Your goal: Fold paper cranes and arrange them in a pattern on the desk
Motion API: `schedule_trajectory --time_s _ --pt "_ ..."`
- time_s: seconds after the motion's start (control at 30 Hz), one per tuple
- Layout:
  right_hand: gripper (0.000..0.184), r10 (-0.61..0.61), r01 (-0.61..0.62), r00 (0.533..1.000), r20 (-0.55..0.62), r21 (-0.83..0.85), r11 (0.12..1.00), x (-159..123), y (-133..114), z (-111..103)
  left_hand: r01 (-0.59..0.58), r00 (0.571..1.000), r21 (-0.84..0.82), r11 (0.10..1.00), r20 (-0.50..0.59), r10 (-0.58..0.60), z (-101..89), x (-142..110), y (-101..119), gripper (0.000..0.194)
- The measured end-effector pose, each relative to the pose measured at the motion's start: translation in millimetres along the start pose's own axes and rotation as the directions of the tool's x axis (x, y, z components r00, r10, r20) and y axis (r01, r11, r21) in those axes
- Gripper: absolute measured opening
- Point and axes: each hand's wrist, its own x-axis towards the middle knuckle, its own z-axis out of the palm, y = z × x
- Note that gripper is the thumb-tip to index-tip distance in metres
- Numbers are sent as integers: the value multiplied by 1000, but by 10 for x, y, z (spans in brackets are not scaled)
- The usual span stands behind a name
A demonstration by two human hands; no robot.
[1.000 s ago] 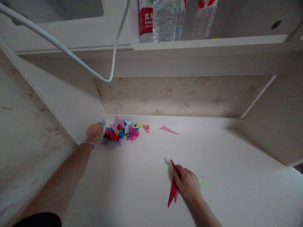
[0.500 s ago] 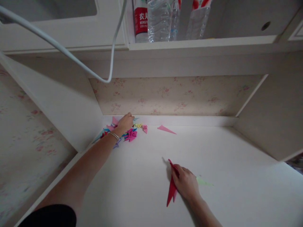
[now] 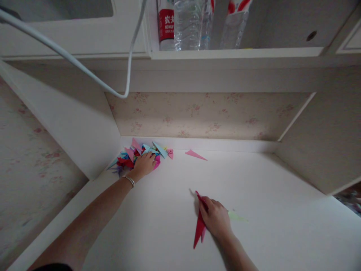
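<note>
My left hand [image 3: 144,164] lies palm down on the heap of colourful folded paper pieces [image 3: 126,162] in the back left corner, its fingers stretched out and apart. Pink, red, light blue and purple pieces show around it; what lies under the palm is hidden. Nearer to me, my right hand [image 3: 216,216] is closed on a red folded paper piece [image 3: 200,227], whose long points stick out above and below the fingers. A pinker point shows beside the red one. Just right of that hand a pale green paper piece [image 3: 237,216] lies on the white desk [image 3: 158,226].
A pink pointed paper piece [image 3: 195,154] lies by the back edge. Overhead, a shelf holds several plastic bottles [image 3: 188,26]. A white cable [image 3: 84,69] hangs at upper left. Side panels [image 3: 318,139] bound the desk left and right.
My left hand has moved back toward me from the rear edge and spread over the heap; a light blue piece now shows behind it. My right hand keeps its hold on the red paper.
</note>
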Motion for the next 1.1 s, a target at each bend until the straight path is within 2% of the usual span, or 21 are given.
schedule_trajectory --time_s 0.13,0.33,0.43,0.53,0.6,0.7,0.77,0.83,0.9,1.0,1.03,1.1 --pt "25 8 -8 1000 6 30 1000 1 10 2 -54 997 14 998 -59 54 -38 -167 63 38" --pt "27 -7 7 1000 -3 62 998 -35 22 6 -78 979 -11 997 -188 75 -71 -604 338 39" --pt "28 -21 22 999 -29 56 998 -52 29 22 -71 976 -121 990 -214 44 -84 -887 502 35" --pt "29 -12 18 997 -76 84 996 -42 25 27 -2 980 -364 932 -187 -71 -123 -1164 712 30" --pt "31 32 -16 993 -114 136 991 -13 -15 10 17 987 -598 801 -116 -108 -171 -1328 889 26" --pt "33 87 -40 982 -169 268 963 61 -176 -47 54 998 -885 461 40 -42 -249 -1513 1184 27" --pt "33 94 -19 978 -184 370 929 120 -348 -94 120 991 -961 249 132 35 -282 -1577 1358 33" --pt "34 86 5 979 -183 447 895 176 -535 -133 167 980 -981 102 176 96 -298 -1582 1476 35" --pt "34 56 34 984 -171 485 874 221 -696 -161 191 977 -982 -7 189 102 -305 -1543 1519 31" --pt "32 5 71 988 -154 486 871 267 -836 -185 227 974 -962 -152 221 53 -324 -1467 1463 32" --pt "31 -6 78 989 -150 479 874 275 -855 -190 237 971 -956 -175 232 52 -333 -1453 1426 32" --pt "30 -24 92 988 -150 463 881 284 -860 -195 266 963 -950 -163 256 79 -347 -1447 1347 30"
